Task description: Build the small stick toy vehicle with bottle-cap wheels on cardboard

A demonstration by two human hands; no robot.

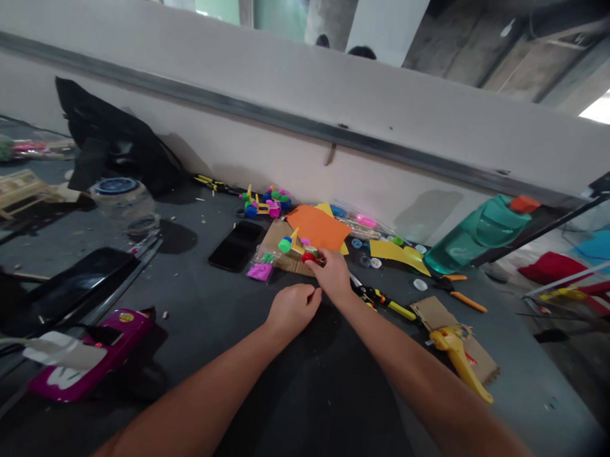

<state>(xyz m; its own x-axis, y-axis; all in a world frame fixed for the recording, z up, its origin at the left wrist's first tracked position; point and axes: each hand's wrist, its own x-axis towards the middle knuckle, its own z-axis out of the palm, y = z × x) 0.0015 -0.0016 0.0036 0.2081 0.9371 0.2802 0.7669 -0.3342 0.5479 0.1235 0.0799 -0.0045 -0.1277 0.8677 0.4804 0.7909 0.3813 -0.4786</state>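
Note:
A small toy car (295,244) with a yellow frame and green, pink and red wheels is over the cardboard at the middle of the table. My right hand (332,276) pinches it at the red wheel on its near right side. Just left of that, my left hand (295,307) rests on the dark table as a closed fist, with no object showing in it; the curled fingertips are hidden. Beside the car lie an orange sheet (318,227), a piece of cardboard (277,239) and a clear bag with a pink piece (260,271).
A black phone (237,245) lies left of the hands. Wire strippers (390,303), a yellow glue gun (458,357) and orange-handled pliers (465,299) are to the right. A teal bottle (479,234) stands by the wall, a clear jar (126,205) and magenta power strip (98,354) at left.

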